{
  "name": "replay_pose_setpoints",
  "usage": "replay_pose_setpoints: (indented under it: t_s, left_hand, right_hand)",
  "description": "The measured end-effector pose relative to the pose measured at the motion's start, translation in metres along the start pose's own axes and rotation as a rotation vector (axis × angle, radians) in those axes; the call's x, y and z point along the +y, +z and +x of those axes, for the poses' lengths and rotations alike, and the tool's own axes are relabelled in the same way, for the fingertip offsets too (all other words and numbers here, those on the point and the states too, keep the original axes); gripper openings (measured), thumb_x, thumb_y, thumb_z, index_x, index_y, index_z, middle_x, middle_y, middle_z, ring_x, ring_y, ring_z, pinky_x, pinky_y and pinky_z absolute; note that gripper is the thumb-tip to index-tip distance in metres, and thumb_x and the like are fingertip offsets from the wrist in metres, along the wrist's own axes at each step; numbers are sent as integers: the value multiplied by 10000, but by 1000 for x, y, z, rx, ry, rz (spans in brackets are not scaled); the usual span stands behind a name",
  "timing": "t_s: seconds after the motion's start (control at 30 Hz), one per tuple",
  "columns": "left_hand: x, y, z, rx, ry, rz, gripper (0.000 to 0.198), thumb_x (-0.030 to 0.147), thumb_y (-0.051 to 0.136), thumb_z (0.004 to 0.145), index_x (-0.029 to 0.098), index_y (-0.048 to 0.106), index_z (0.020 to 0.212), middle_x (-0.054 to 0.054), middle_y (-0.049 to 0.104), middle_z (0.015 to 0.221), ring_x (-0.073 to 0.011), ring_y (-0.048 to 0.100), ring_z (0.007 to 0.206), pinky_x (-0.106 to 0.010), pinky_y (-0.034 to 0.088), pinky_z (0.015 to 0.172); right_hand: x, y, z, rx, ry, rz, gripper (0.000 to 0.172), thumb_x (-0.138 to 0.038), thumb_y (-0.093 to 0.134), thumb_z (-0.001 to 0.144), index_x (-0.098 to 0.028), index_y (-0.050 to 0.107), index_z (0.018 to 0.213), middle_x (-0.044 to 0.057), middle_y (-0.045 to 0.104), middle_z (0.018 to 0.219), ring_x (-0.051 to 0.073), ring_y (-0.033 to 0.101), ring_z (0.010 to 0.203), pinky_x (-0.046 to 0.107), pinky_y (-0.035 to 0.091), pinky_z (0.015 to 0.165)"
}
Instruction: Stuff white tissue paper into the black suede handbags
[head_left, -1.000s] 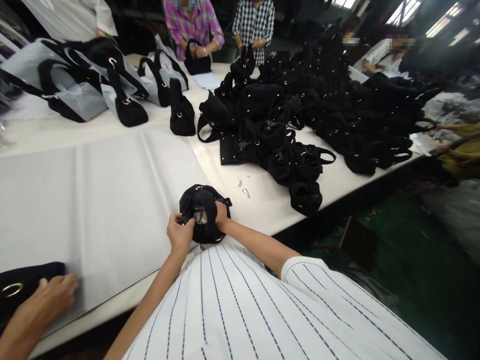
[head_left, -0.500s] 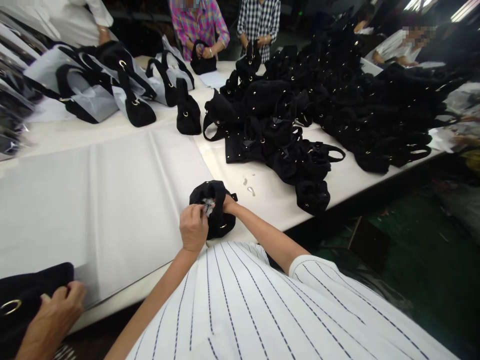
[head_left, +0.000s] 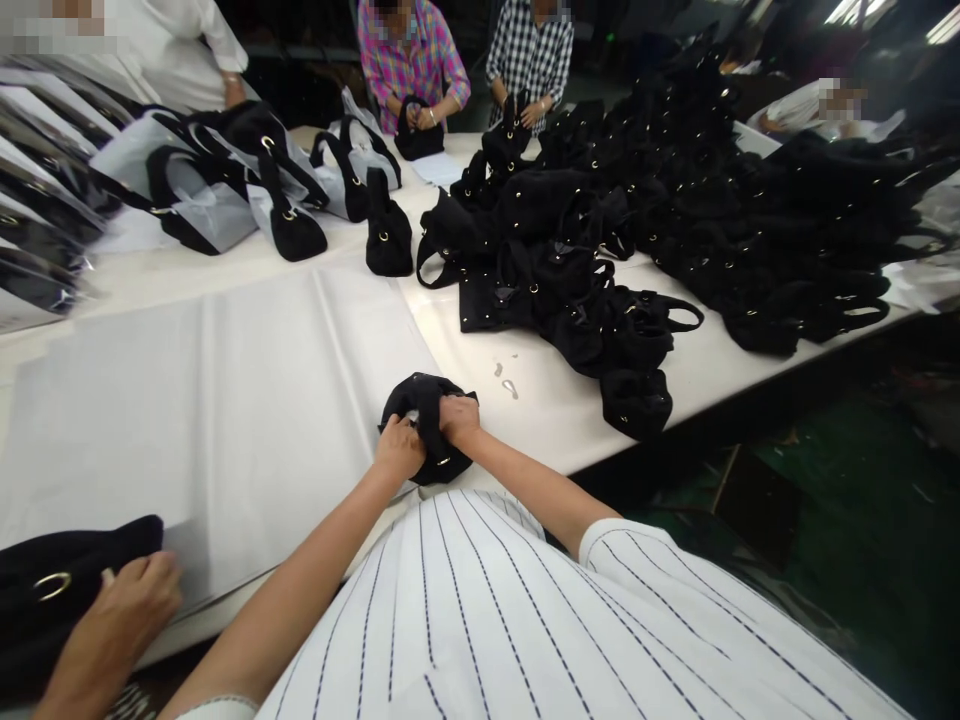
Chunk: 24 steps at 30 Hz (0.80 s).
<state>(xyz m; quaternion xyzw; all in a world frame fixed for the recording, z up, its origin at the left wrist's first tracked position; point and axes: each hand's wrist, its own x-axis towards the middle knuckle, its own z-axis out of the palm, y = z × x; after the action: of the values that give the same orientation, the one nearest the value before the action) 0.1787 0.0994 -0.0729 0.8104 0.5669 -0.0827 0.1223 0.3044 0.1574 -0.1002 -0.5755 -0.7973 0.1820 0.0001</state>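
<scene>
A small black fabric bag [head_left: 424, 400] with a gold stud sits at the near edge of the white table [head_left: 225, 400]. My left hand [head_left: 399, 450] is closed on its left side and my right hand [head_left: 459, 418] is closed over its top right. Both hands press into the bag's opening. A big sheet of white paper [head_left: 187, 420] lies flat to the left of it.
A large heap of black bags [head_left: 675, 220] covers the table's right and far side. Wrapped bags [head_left: 195, 190] stand at the far left. Another person's hand [head_left: 124, 610] touches a black bag [head_left: 45, 590] at bottom left. Several people stand at the far end.
The grey stuffing seen between my hands earlier is out of sight now. Both my hands have closed in on the bag. The view has shifted slightly.
</scene>
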Motion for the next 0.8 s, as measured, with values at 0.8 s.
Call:
replay_pose_setpoints:
  t_s: [0.8]
  left_hand:
    - [-5, 31, 1, 323, 256, -470, 475, 54, 423, 767, 186, 635, 1170, -127, 643, 1138, -271, 563, 1110, -432, 479, 924]
  right_hand:
    - [20, -34, -23, 206, 158, 340, 124, -295, 638, 842, -178, 644, 884, 34, 660, 868, 158, 589, 793, 261, 435, 738]
